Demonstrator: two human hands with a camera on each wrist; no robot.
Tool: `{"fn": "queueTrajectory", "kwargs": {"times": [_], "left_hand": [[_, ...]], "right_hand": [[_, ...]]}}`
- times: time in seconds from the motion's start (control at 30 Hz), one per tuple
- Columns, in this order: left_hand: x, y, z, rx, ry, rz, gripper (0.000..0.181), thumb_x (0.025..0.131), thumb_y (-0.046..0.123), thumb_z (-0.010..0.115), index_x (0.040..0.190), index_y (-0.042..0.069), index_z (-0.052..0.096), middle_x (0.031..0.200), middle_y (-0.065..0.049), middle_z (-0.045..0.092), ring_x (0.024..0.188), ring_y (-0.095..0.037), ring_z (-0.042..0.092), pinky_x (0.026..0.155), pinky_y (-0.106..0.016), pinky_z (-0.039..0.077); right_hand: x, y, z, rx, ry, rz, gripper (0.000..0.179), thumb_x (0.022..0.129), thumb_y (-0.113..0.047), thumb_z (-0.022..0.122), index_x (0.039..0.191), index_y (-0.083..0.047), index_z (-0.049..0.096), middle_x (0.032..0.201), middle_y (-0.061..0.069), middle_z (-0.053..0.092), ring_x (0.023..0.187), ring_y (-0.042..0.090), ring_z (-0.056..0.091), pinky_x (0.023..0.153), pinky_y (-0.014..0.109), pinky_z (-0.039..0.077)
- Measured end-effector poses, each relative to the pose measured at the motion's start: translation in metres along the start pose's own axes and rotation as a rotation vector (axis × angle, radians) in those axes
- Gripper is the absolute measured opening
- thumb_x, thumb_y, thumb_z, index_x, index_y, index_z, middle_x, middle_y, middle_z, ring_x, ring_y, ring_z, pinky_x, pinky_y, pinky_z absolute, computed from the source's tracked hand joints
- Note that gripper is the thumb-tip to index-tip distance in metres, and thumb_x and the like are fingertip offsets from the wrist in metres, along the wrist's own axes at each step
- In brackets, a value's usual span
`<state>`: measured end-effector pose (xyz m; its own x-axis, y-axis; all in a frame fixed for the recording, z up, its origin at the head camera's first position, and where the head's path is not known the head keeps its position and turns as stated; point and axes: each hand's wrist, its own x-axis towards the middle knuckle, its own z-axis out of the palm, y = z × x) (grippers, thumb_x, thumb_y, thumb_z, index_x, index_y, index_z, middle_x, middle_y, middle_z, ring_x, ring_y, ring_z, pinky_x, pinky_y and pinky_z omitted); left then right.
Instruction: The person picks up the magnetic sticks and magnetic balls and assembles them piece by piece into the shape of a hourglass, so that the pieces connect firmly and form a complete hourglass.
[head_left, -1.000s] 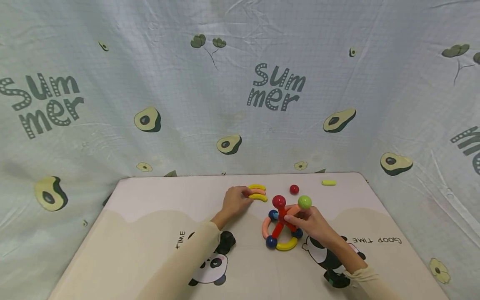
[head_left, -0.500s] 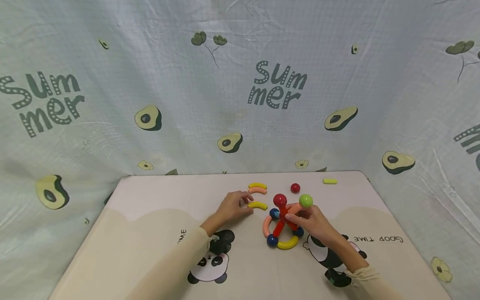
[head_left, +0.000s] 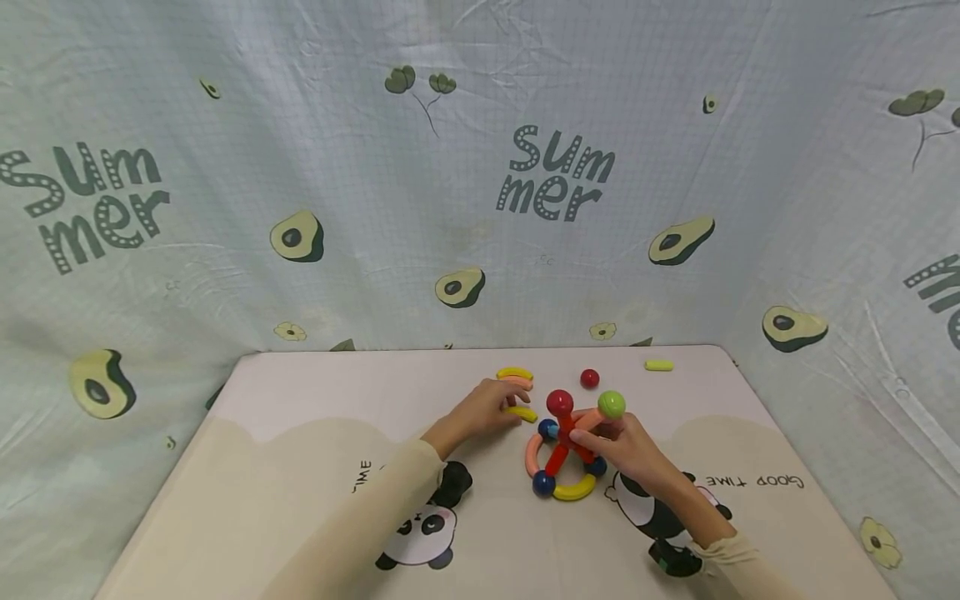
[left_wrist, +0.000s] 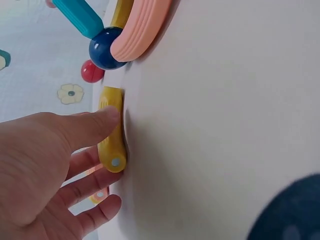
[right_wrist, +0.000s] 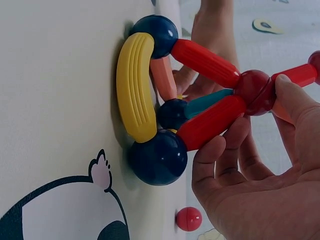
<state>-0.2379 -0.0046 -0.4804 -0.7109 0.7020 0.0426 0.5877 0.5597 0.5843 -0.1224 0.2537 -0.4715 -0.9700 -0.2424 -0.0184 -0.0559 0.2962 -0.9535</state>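
One pale table [head_left: 300,400] bears a ball-and-stick frame [head_left: 557,460]. Our right hand [head_left: 628,446] grips it midway up, fingers narrowed; our left hand [head_left: 483,407] — lower fingers loosely parted — pinches a curved yellow stick [left_wrist: 113,145] just left of the frame.

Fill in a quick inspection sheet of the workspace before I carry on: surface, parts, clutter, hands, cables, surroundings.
Surface: pale tabletop, panda-printed.
Job's things: ball-and-stick model standing on the tabletop, topped by a red ball and a green ball; yellow curved piece beside it.
Clutter: loose red ball, yellow-green stick, a yellow and a pink curved piece side by side.
Left hand: thumb over the yellow curved piece; firm grip unclear.
Right hand: holds the model's upper part.
Cables: nothing seen.
Surroundings: avocado-printed cloth behind.
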Motion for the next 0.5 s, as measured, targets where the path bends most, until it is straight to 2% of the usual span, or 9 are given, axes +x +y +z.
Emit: {"fn": "queueTrajectory", "kwargs": {"times": [0.3,0.4,0.5], "left_hand": [[0.008,0.004,0.003,0.079,-0.020,0.000,0.020,0.091,0.009,0.079,0.111,0.009,0.077,0.100,-0.002,0.073,0.089,-0.018,0.063,0.083,-0.026,0.052],[0.010,0.006,0.002,0.042,-0.006,-0.015,0.018,0.091,0.011,0.079,0.109,0.010,0.077,0.097,-0.001,0.071,0.086,-0.017,0.061,0.080,-0.023,0.051],[0.011,0.012,-0.004,-0.050,0.028,-0.036,0.017,0.092,0.011,0.078,0.109,0.010,0.076,0.095,-0.002,0.070,0.085,-0.017,0.060,0.076,-0.021,0.051]], "right_hand": [[0.000,0.001,0.000,-0.001,-0.004,-0.022,0.039,0.099,-0.022,0.070,0.132,-0.003,0.061,0.127,0.017,0.067,0.111,0.034,0.064,0.091,0.027,0.053],[0.000,0.001,0.000,-0.002,-0.002,-0.013,0.040,0.099,-0.023,0.071,0.133,-0.003,0.061,0.128,0.017,0.067,0.113,0.034,0.064,0.092,0.026,0.053],[0.000,0.001,-0.001,-0.003,-0.005,-0.002,0.041,0.099,-0.024,0.071,0.133,-0.004,0.061,0.128,0.017,0.067,0.114,0.033,0.064,0.093,0.027,0.053]]}}
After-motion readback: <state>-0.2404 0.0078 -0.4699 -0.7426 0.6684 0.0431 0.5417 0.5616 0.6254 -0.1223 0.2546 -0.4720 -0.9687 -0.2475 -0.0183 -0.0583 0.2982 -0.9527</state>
